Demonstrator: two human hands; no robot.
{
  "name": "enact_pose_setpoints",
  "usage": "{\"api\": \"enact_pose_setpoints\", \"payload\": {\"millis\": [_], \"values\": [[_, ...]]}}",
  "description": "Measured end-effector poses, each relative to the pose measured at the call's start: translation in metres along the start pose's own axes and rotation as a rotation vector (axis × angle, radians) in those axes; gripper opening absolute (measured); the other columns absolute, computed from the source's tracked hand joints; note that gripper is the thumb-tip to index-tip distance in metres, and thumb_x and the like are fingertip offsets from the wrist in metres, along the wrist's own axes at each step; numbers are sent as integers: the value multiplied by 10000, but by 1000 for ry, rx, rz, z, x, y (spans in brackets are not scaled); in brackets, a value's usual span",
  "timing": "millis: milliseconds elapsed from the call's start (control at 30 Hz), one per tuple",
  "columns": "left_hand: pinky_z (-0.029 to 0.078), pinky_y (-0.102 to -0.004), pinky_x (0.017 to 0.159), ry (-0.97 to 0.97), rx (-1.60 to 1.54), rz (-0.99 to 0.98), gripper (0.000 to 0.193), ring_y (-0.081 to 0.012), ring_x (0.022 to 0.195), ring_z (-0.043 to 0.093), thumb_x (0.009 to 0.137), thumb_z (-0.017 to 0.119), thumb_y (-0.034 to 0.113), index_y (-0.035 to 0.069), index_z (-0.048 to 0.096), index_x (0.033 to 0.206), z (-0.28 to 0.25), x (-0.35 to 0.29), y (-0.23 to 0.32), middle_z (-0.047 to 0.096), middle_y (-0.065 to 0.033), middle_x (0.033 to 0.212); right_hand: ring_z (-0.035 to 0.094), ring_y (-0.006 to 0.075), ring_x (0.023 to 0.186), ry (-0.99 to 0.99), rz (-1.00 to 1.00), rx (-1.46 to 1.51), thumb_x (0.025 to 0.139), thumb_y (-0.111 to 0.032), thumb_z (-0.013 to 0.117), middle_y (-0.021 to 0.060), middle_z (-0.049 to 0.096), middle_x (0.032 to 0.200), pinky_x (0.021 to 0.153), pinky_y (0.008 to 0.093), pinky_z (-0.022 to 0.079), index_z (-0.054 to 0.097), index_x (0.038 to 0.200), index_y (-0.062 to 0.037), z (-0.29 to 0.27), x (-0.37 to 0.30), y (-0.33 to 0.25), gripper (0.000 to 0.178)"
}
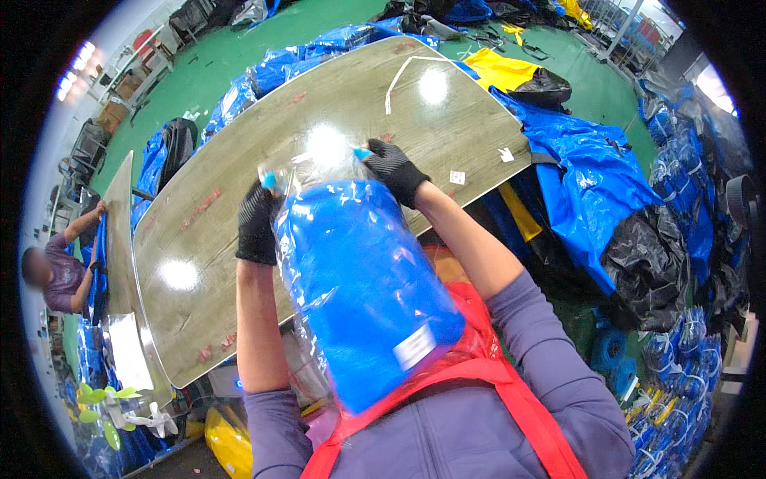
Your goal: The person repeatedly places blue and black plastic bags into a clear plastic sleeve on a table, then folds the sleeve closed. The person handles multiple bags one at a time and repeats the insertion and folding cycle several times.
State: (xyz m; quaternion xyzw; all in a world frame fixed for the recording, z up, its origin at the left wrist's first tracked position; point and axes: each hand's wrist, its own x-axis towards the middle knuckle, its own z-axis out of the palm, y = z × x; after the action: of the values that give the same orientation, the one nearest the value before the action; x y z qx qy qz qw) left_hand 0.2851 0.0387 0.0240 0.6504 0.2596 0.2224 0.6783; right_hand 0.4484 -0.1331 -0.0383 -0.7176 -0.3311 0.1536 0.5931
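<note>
A clear plastic bag with a folded blue item inside hangs in front of my chest, over the near edge of the table. A white label shows near its lower end. My left hand, in a black knit glove, pinches the bag's upper left corner. The upper right corner is gripped by my right hand, gloved the same way. Light blue shows at the fingertips of both hands; motion blur hides what it is. Between the hands, the bag's top edge is blurred, so I cannot tell whether it is sealed.
The wood-patterned table carries a bent white strip and small white labels. Blue and black sheeting lies piled at right, with a yellow bag behind. Another person works at far left, near a green-bladed fan.
</note>
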Motion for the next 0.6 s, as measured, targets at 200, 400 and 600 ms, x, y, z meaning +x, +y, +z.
{"api": "enact_pose_setpoints", "payload": {"millis": [200, 400, 600], "values": [[455, -245, 664, -209, 117, 372, 304, -65, 766, 526, 966, 543, 338, 51, 590, 1053, 39, -9, 85, 550, 3, 819, 570, 203, 824, 34, -92, 75, 883, -332, 598, 164, 613, 918, 734, 348, 467, 573, 1055, 4, 13, -25, -9, 378], [469, -307, 830, -152, -176, 429, 323, -153, 950, 591, 940, 594, 273, 24, 539, 1139, 23, -45, 53, 618, -72, 1056, 580, 227, 932, -38, -2, 202, 876, -344, 619, 180, 600, 1049, 824, 360, 469, 546, 1160, -3, -4, -85, -6, 450], [504, -354, 799, -195, -309, 129, 341, -212, 904, 644, 976, 502, 308, 35, 559, 1173, 2, -59, -7, 675, -80, 1006, 590, 251, 1039, -259, 79, 557, 868, -357, 640, 196, 588, 1180, 914, 372, 470, 519, 1264, -10, -23, -32, -59, 540]]}}
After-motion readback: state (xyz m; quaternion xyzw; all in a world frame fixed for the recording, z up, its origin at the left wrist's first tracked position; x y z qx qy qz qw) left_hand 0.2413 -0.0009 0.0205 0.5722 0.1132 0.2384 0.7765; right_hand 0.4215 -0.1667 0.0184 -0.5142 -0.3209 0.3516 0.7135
